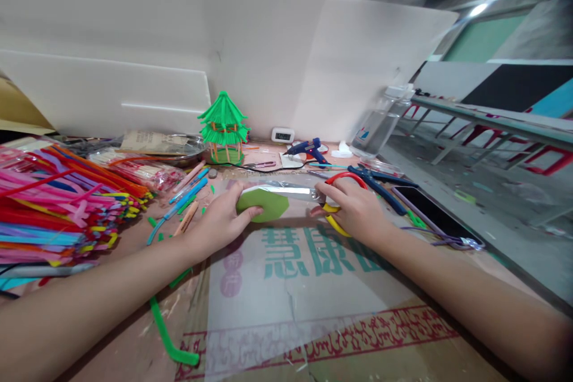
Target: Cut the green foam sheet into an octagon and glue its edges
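Observation:
My left hand (pixel 233 213) pinches the left end of a green piece of card (pixel 267 205) with angled corners, held above the printed sheet. Scissors (pixel 298 191) with red and yellow handles are gripped in my right hand (pixel 353 206), their blades pointing left along the far edge of the card. Whether the blades are parted cannot be made out. Behind my hands stands a small green pavilion model (pixel 223 128) with a two-tiered roof of fuzzy stems. Underneath lies a printed sheet (pixel 255 298) with large green characters and a red patterned border.
Bundles of coloured pipe cleaners (pixel 49 203) fill the left side. A blue glue gun (pixel 307 148), a small digital clock (pixel 283 135) and a water bottle (pixel 380 122) stand at the back. Pliers (pixel 380 185) and a phone (pixel 434 215) lie to the right. One bent green pipe cleaner (pixel 165 334) is in front.

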A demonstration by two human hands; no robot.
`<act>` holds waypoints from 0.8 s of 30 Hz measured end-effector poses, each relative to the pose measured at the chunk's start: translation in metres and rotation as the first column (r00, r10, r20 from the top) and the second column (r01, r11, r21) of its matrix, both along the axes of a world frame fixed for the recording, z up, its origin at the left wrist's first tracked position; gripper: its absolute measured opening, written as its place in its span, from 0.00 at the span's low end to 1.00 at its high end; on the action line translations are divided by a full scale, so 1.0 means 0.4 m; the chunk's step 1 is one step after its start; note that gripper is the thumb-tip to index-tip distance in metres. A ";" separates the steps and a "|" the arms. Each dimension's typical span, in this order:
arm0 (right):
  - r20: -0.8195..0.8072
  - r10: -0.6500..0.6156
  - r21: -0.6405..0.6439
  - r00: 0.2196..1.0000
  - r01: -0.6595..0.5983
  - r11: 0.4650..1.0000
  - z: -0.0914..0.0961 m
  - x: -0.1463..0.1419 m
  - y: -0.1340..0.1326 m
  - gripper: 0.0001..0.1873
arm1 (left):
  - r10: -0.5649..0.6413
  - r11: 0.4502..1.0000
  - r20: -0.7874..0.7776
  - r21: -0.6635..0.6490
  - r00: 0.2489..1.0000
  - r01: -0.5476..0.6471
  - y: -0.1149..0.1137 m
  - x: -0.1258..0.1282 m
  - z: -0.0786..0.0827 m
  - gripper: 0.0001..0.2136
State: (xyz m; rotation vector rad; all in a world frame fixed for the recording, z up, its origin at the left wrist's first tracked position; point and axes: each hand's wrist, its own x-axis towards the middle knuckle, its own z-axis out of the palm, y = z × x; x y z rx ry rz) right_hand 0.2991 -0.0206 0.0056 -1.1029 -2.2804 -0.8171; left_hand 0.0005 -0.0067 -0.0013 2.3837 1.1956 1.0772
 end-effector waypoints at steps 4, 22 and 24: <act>0.001 -0.015 -0.025 1.000 0.015 1.000 -0.002 0.002 -0.004 0.19 | 0.017 0.998 -0.016 -0.062 1.000 -0.018 -0.006 0.003 0.014 0.11; -0.198 -0.019 -0.219 0.980 -0.026 0.975 -0.010 -0.003 0.005 0.19 | -0.007 0.962 0.230 -0.264 0.973 0.069 0.023 -0.011 -0.006 0.05; -0.175 -0.010 -0.213 0.985 -0.028 0.977 -0.009 -0.006 0.001 0.18 | -0.007 0.963 0.239 -0.260 0.971 0.071 0.021 -0.010 -0.005 0.06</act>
